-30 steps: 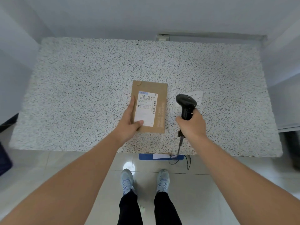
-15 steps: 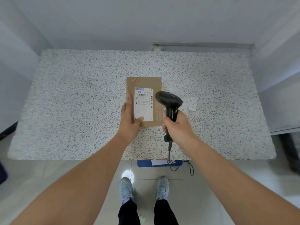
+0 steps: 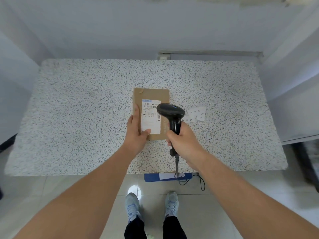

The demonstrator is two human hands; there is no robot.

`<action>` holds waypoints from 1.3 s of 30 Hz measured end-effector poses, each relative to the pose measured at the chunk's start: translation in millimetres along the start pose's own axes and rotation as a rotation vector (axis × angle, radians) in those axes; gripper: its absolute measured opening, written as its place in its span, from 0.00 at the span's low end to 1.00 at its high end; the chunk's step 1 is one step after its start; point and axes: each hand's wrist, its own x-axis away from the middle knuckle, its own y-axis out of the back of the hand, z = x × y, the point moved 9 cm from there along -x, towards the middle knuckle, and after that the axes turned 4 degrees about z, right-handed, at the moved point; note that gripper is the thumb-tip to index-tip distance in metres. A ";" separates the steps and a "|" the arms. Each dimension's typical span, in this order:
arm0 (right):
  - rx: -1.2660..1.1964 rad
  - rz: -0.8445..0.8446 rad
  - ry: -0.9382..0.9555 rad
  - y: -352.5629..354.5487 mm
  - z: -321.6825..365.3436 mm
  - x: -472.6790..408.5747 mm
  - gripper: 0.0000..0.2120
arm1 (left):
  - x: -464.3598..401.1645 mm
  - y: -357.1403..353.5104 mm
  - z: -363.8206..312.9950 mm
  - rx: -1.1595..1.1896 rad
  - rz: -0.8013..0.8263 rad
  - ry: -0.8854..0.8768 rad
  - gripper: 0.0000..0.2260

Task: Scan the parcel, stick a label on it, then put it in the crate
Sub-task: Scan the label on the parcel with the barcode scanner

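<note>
A flat brown cardboard parcel (image 3: pixel 151 94) with a white shipping label lies in the middle of the speckled table (image 3: pixel 86 109). My left hand (image 3: pixel 136 133) holds its near left edge, thumb on the label's lower corner. My right hand (image 3: pixel 183 144) grips the handle of a black barcode scanner (image 3: pixel 170 112), whose head hangs over the parcel's right side and hides part of the label. Small white label stickers (image 3: pixel 196 114) lie on the table just right of the scanner. No crate shows clearly.
The scanner's cable drops over the table's front edge to a blue flat thing (image 3: pixel 151 177) on the tiled floor. Walls close in the table at the back and both sides. A dark object (image 3: pixel 307 161) stands at the right edge.
My right hand has carried the scanner leftward from beside the parcel until its head is above the parcel's right side. My left hand stays on the parcel.
</note>
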 end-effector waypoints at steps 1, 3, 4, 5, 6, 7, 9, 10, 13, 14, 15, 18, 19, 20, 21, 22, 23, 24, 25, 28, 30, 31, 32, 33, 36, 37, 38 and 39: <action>0.002 -0.008 0.005 1.2 -2.4 -1.3 0.03 | 1.2 -0.8 0.9 0.017 0.014 0.011 0.47; 0.013 -0.039 0.004 4.6 -10.0 -5.1 0.02 | 4.0 -2.1 4.3 0.056 0.050 0.033 0.47; 0.022 -0.059 -0.001 6.5 -14.5 -7.0 0.02 | 5.8 -2.4 5.5 0.068 0.070 0.042 0.47; 0.026 -0.080 -0.010 9.0 -20.6 -9.4 0.03 | 7.1 -2.0 7.9 0.069 0.085 0.049 0.48; 0.021 -0.105 -0.024 11.8 -27.5 -12.0 0.04 | 8.0 -1.7 8.7 0.057 0.099 0.053 0.48; 0.013 -0.130 -0.039 14.7 -35.3 -15.1 0.04 | 8.9 -2.0 9.6 0.037 0.119 0.055 0.48; 0.020 -0.182 -0.052 20.8 -48.7 -20.8 0.06 | 12.7 -4.1 8.6 0.009 0.155 0.084 0.48; 0.032 -0.208 -0.056 24.1 -54.6 -23.2 0.07 | 14.7 -5.4 8.2 0.004 0.168 0.103 0.48; 0.072 -0.274 -0.061 36.1 -69.7 -28.6 0.07 | 19.7 -8.6 12.4 -0.001 0.195 0.130 0.46; 0.092 -0.290 -0.068 40.1 -75.2 -30.5 0.07 | 20.8 -8.7 14.5 -0.004 0.199 0.144 0.46; 0.127 -0.307 -0.078 43.8 -80.5 -33.0 0.07 | 20.4 -8.1 18.0 -0.002 0.200 0.160 0.46; 0.260 -0.368 -0.117 53.9 -99.6 -44.4 0.08 | 20.9 -8.0 24.7 -0.006 0.225 0.197 0.46; 0.290 -0.380 -0.135 56.2 -106.6 -48.4 0.10 | 21.4 -8.2 23.9 -0.008 0.238 0.202 0.46; 0.312 -0.388 -0.152 58.2 -113.4 -52.3 0.12 | 22.2 -8.7 23.4 -0.011 0.253 0.203 0.46; 0.323 -0.393 -0.165 60.1 -119.4 -55.8 0.13 | 22.6 -9.1 22.6 -0.015 0.264 0.202 0.46; 0.323 -0.400 -0.172 61.9 -124.4 -59.0 0.13 | 23.4 -9.7 21.4 -0.026 0.277 0.200 0.46; 0.317 -0.405 -0.181 63.9 -129.0 -62.0 0.13 | 23.5 -9.8 20.8 -0.039 0.284 0.197 0.46; 0.317 -0.411 -0.185 65.7 -133.2 -65.1 0.13 | 23.2 -9.4 21.6 -0.055 0.288 0.195 0.46; 0.320 -0.417 -0.189 67.4 -136.2 -67.8 0.13 | 22.6 -8.7 23.5 -0.066 0.293 0.194 0.46; 0.314 -0.424 -0.198 70.2 -141.0 -73.3 0.14 | 23.5 -7.2 26.0 -0.102 0.316 0.181 0.48; 0.319 -0.424 -0.206 71.8 -143.7 -75.8 0.15 | 23.4 -5.2 27.3 -0.119 0.321 0.177 0.48; 0.320 -0.422 -0.213 72.1 -145.1 -76.8 0.15 | 23.2 -3.9 28.0 -0.129 0.318 0.179 0.48; 0.318 -0.422 -0.213 72.2 -146.6 -78.1 0.15 | 23.3 -2.5 28.9 -0.149 0.311 0.179 0.48; 0.314 -0.421 -0.216 72.3 -147.9 -78.9 0.14 | 22.8 -1.3 29.9 -0.165 0.308 0.179 0.48; 0.325 -0.410 -0.228 70.9 -153.3 -81.7 0.15 | 21.1 1.6 30.1 -0.213 0.291 0.184 0.49; 0.335 -0.403 -0.231 70.0 -154.2 -81.9 0.16 | 20.8 3.1 29.1 -0.246 0.279 0.187 0.49; 0.334 -0.397 -0.233 69.3 -156.3 -82.5 0.17 | 20.5 4.9 28.7 -0.286 0.261 0.195 0.49; 0.324 -0.393 -0.242 68.9 -158.1 -82.5 0.17 | 20.0 7.3 29.2 -0.324 0.236 0.202 0.49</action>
